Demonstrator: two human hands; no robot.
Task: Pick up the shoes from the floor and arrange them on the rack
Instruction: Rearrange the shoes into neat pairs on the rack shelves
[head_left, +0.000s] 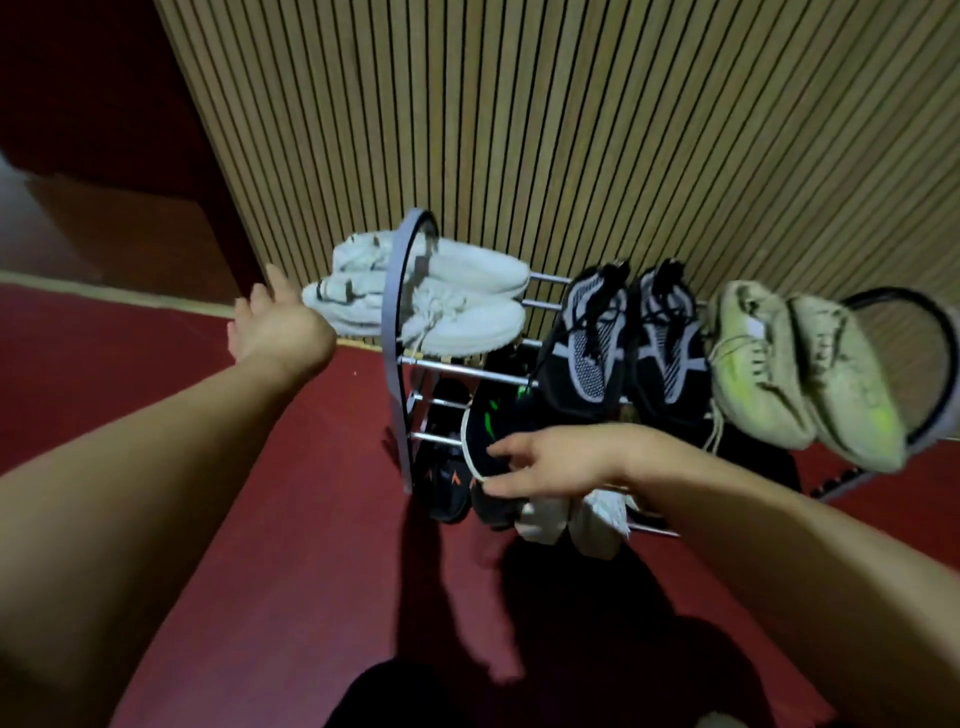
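A metal shoe rack (395, 332) stands against the slatted wall. Its top shelf carries a white pair (457, 296) lying sideways through the left end hoop, a black and grey pair (623, 343) and a pale yellow-green pair (800, 369). My right hand (550, 460) reaches in at the middle shelf and its fingers grip the white-edged toe of a black shoe with green marks (488, 431). My left hand (270, 322) is stretched out with fingers spread, just left of the white pair's heels, holding nothing. Black shoes with orange marks (447, 483) and a whitish pair (571, 519) sit on the lowest level.
The floor (260, 519) is dark red, with my shadow in front of the rack. A dark red wall and a step lie at the left. The right end hoop (930, 332) of the rack is close behind the yellow-green pair.
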